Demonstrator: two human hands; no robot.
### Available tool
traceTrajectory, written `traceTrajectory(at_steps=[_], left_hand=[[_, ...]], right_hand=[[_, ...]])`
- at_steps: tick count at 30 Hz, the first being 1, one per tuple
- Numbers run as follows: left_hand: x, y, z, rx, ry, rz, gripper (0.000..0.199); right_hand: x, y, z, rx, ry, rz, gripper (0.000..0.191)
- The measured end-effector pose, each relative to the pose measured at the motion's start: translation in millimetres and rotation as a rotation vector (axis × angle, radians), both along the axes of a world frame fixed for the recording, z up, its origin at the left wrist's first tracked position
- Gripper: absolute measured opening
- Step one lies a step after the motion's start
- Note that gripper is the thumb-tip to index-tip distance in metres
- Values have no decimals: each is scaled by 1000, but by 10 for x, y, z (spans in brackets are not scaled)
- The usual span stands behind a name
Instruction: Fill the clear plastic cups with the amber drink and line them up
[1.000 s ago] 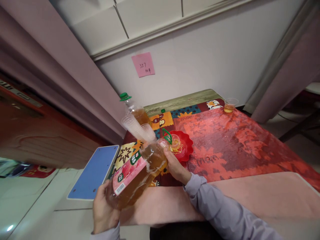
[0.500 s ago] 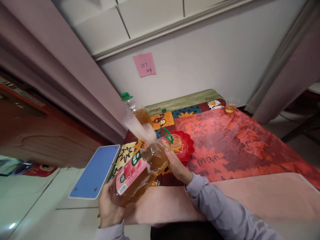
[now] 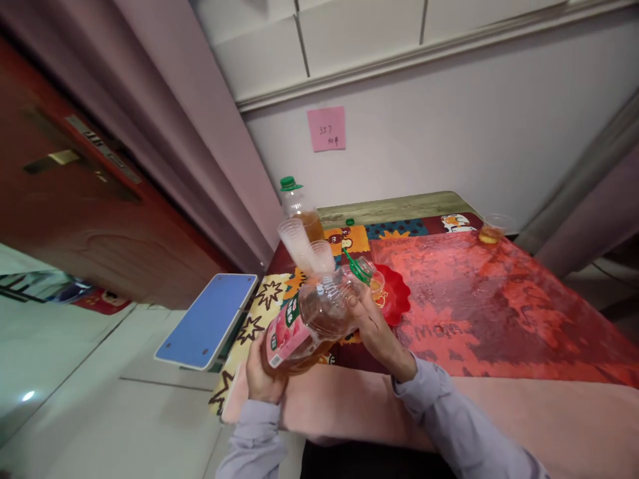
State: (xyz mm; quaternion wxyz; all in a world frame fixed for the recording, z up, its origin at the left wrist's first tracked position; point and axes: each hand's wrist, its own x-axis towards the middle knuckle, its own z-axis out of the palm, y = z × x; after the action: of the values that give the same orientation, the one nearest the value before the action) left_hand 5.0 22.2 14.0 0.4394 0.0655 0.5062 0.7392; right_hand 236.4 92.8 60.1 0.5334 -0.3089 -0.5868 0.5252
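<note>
A large clear bottle of amber drink [image 3: 294, 339] with a pink label is tilted, its uncapped neck pointing right and up. My left hand [image 3: 264, 372] supports its base, and my right hand [image 3: 377, 329] grips it near the neck. A green handle ring hangs round the neck. Just beyond the mouth, a clear cup [image 3: 377, 285] with some drink stands in a red scalloped dish [image 3: 399, 299]. Stacks of clear cups [image 3: 299, 246] lie behind the bottle. Another bottle [image 3: 309, 223] with a green cap stands upright behind them.
A cup with drink [image 3: 492, 229] stands at the table's far right corner. A loose green cap [image 3: 350, 221] lies near the back edge. The red patterned tablecloth [image 3: 464, 313] looks wet. A blue stool [image 3: 210, 319] is left of the table, near a wooden door [image 3: 100, 219].
The view has swung left, shifting everything rightward. The held bottle is less steeply tilted, its neck now lies further from the cup's centre, and both hands still hold it.
</note>
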Motion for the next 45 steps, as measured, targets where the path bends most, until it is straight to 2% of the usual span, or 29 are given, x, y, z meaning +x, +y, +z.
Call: traceTrajectory(at_steps=[2,5,6,9,11,12,15,17,19,21,24,26,29,33,40,45], left_hand=[[-48,-36,11,7,164,15,32],[-159,-128,165,31,595,34,57],[-188,-157,246,63,761,-2,67],[-198,-197,495,168,1220,-308,111],[-140,-183,607,226,1393,-389,132],[-105,-169,635,233,1434,-405,132],[-42,-133,618,234,1458,-380,125],[-58,-126,565,226,1444,-335,123],[-99,-128,519,215,1425,-301,123],[-135,-134,495,206,1406,-288,123],[-153,-140,489,201,1385,-272,124],[-146,-141,490,214,1360,-248,123],[-127,-138,486,231,1327,-213,122],[-94,-132,488,201,1371,-251,123],[-81,-118,502,179,1389,-263,119],[-85,-90,504,165,1423,-232,118]], right_hand=[[-13,-65,61,17,-17,16,70],[-39,-168,152,53,-61,39,67],[-52,-200,180,71,-86,42,65],[-104,-270,267,139,-152,57,58],[-136,-286,324,190,-155,82,59],[-144,-284,347,211,-150,106,60],[-98,-218,346,236,-167,203,67],[16,-107,269,202,-205,218,73],[200,68,149,135,-251,141,75],[431,295,19,84,-337,-3,69],[762,650,-148,165,-587,-219,70],[906,830,-235,222,-752,-266,75],[960,975,-317,231,-971,-251,79],[840,1015,-293,194,-1164,-188,81],[664,1008,-67,303,-1285,-120,76],[619,1066,22,304,-1341,-94,64]])
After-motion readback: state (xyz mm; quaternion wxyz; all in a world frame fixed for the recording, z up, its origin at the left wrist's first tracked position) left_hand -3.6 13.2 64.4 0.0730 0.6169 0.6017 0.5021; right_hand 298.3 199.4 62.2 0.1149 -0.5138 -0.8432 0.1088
